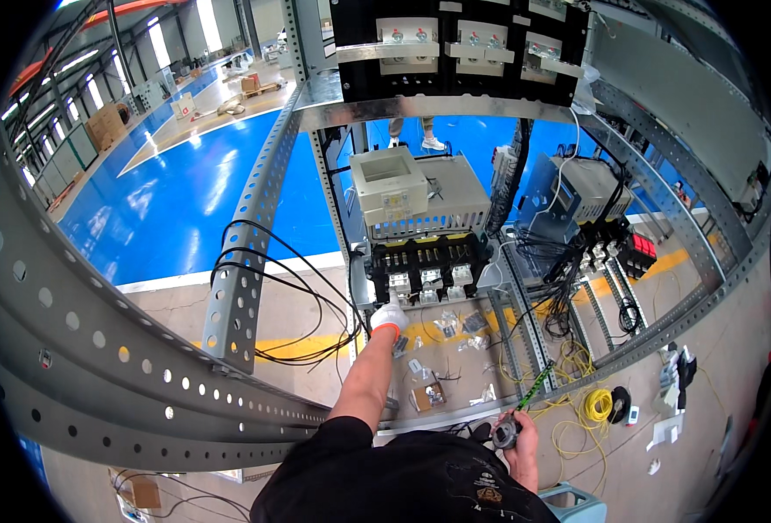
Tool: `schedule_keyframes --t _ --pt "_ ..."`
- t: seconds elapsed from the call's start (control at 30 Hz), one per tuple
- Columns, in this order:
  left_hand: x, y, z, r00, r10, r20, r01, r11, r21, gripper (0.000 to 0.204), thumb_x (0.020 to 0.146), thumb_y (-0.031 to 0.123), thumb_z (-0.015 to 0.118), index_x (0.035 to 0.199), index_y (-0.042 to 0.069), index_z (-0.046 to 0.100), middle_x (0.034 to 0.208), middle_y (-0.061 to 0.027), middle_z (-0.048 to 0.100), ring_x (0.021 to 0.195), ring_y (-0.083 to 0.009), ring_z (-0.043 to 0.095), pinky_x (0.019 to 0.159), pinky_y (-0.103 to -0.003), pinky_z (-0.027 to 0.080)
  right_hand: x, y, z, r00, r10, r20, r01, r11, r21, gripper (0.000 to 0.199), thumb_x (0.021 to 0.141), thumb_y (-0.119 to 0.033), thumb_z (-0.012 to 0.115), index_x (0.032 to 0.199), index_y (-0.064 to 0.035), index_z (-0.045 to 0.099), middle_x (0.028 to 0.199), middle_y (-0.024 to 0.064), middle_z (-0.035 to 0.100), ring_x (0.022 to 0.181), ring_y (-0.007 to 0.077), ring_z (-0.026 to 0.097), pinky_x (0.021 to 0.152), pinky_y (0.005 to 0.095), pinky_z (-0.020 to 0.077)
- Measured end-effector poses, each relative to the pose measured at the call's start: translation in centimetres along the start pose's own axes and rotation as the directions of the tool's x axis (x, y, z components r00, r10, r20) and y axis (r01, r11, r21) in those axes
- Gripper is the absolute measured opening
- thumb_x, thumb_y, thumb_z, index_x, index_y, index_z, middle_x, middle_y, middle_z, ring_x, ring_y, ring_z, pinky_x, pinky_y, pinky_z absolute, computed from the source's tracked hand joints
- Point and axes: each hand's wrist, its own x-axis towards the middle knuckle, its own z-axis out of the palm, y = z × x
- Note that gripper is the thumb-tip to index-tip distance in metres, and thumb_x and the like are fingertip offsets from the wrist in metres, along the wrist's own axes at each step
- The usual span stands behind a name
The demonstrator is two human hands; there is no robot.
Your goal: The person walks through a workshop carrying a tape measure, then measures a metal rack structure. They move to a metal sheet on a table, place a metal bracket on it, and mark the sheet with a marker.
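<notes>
My left hand, in a white glove with an orange cuff, reaches forward to the lower left terminals of a black electrical unit. Its fingers are too small and partly hidden among the metal terminals to make out whether they grip. Behind that unit sits a beige drive box with a raised panel. Close to my body on the right, my bare right hand is closed round a tape measure. A green and black blade slants out from it toward the frame rail.
A perforated metal frame surrounds me, with black cables looped over its left post. Dark cables hang at the right. On the floor lie a small cardboard box, plastic bags and yellow cable. Someone's shoes show beyond.
</notes>
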Motion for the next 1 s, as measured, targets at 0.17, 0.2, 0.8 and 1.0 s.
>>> schedule_keyframes --t 0.17,0.2,0.8,1.0 --pt "-0.1 0.1 0.0 1.0 -0.002 -0.003 0.002 1.0 0.029 0.086 0.086 0.017 0.054 0.159 0.011 0.008 0.126 -0.0188 0.065 0.114 -0.0306 0.066 0.096 -0.041 0.051 0.0 0.0 0.0 1.0 -0.024 -0.011 0.023 0.999 -0.043 0.013 0.095 -0.012 0.051 0.094 0.0002 0.056 0.081 0.016 0.063 0.067 0.0283 0.063 0.06 0.0412 0.0557" --pt "-0.1 0.1 0.0 1.0 -0.002 -0.008 0.002 0.999 0.032 0.086 0.086 0.018 0.054 0.159 0.01 0.008 0.125 -0.0188 0.066 0.113 -0.0306 0.066 0.095 -0.041 0.052 0.0 0.1 0.1 1.0 -0.025 -0.012 0.024 0.999 -0.046 0.013 0.095 -0.012 0.051 0.095 0.0002 0.057 0.081 0.016 0.063 0.067 0.0282 0.064 0.06 0.0411 0.0557" --pt "-0.5 -0.2 0.2 0.997 0.038 -0.065 -0.035 0.998 0.05 0.083 0.086 0.015 0.051 0.159 0.009 0.01 0.117 -0.0208 0.069 0.106 -0.0319 0.069 0.09 -0.043 0.053 -0.1 0.0 0.6 1.0 -0.018 -0.009 0.018 0.999 -0.049 0.013 0.096 -0.013 0.05 0.096 -0.001 0.056 0.084 0.0151 0.062 0.07 0.0271 0.062 0.062 0.0401 0.0545" --pt "0.3 -0.6 0.9 0.997 0.042 -0.071 -0.039 0.998 0.041 0.085 0.087 0.016 0.051 0.159 0.01 0.007 0.117 -0.0205 0.069 0.105 -0.0324 0.069 0.089 -0.043 0.054 -0.1 0.1 0.6 1.0 -0.028 -0.003 0.028 0.998 -0.051 0.013 0.096 -0.013 0.051 0.095 -0.0011 0.056 0.084 0.0151 0.062 0.07 0.0274 0.063 0.062 0.04 0.055"
